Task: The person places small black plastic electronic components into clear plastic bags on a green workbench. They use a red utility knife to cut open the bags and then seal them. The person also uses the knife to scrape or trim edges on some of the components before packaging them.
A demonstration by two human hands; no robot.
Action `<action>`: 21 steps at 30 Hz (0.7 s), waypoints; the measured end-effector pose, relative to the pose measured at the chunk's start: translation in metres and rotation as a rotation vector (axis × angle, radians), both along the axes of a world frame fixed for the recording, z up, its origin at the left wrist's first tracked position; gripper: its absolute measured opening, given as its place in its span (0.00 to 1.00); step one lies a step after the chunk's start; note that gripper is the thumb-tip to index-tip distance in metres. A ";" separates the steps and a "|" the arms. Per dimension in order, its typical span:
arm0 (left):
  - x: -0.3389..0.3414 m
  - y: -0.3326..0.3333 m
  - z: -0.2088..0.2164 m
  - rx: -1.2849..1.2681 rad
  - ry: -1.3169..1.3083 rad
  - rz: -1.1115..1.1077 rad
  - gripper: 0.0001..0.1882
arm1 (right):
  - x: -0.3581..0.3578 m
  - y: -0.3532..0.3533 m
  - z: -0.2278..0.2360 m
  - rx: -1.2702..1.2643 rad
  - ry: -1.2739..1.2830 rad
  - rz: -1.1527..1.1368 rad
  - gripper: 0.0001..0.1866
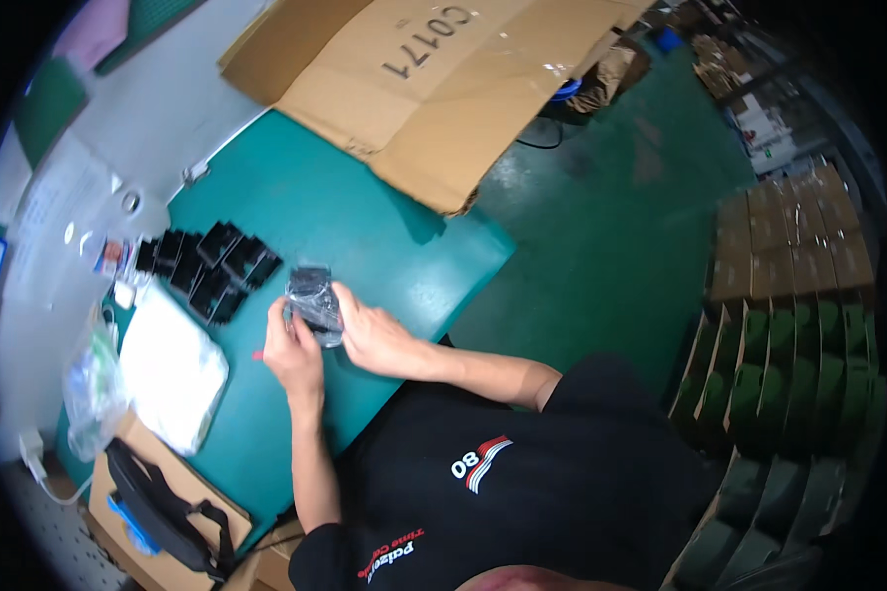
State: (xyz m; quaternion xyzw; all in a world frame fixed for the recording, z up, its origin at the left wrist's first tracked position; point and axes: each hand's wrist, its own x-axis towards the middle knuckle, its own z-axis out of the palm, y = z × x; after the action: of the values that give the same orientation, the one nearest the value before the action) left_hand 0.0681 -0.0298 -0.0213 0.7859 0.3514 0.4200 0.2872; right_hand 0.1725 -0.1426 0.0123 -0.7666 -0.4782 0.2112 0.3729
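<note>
Between my two hands is a black part in a clear plastic bag [313,297], held just above the green table [384,258]. My left hand [294,350] grips its near left side with bent fingers. From the right, my right hand [373,333] pinches the bag's edge, thumb along the side. Something small and red [257,356] shows beside my left hand; I cannot make out what it is. Several black frame-like parts [212,266] lie grouped on the table, to the left beyond my hands.
A large opened cardboard box [414,98] overhangs the table's far side. On the left lie a stack of white bags [172,366] and a clear plastic bag [97,389]. Nearer, a black strapped pouch [163,507] rests on cardboard. Stacked cartons [788,236] stand at the right.
</note>
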 end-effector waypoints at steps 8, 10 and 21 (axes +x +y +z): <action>0.005 0.005 0.043 -0.557 0.117 -0.429 0.20 | 0.061 0.005 0.010 0.073 0.192 0.082 0.33; -0.002 0.005 0.054 -0.511 0.068 -0.521 0.23 | 0.076 0.006 0.021 -0.079 0.382 0.102 0.38; -0.137 0.055 0.038 0.153 0.492 0.247 0.19 | 0.147 0.004 0.031 -0.135 0.194 -0.187 0.30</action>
State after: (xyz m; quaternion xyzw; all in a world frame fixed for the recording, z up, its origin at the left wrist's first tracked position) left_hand -0.0688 0.0250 0.0164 0.8349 0.4708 0.2737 0.0796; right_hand 0.3199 -0.1389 0.0430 -0.8073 -0.3509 0.2802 0.3828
